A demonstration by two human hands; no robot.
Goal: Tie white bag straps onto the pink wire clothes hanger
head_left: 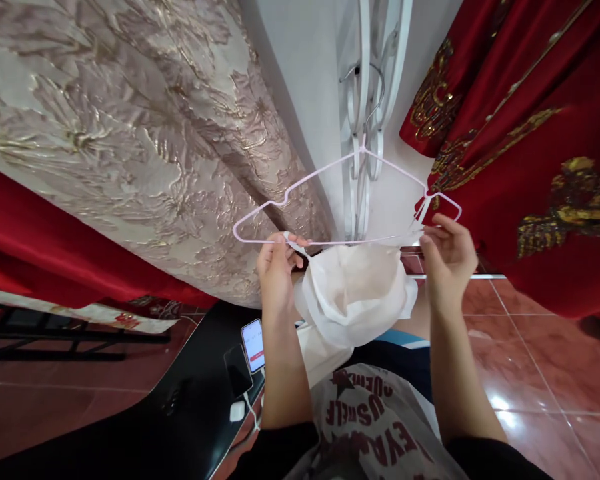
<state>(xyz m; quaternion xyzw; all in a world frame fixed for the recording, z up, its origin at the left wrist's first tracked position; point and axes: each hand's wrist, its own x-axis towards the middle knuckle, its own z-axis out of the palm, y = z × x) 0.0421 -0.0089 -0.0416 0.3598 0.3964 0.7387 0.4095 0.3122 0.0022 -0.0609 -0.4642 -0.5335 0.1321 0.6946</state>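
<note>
A pale pink clothes hanger [320, 175] hangs by its metal hook from a white metal rack. A white sleeveless garment [365, 287] with thin straps hangs below its bottom bar. One strap [422, 209] loops over the notch at the hanger's right shoulder. My left hand [276, 267] is closed at the left part of the bottom bar, with the other strap between its fingers. At the right end, my right hand [449, 263] pinches the garment's edge by the looped strap, thumb and fingertips close together.
The white rack [364, 40] stands against the wall ahead. Beige patterned fabric [130, 133] hangs at left, red embroidered fabric [530, 133] at right. Two phones, the lit one [253, 343] and a dark one [238, 371], lie on a black surface [180, 400] with charging cables.
</note>
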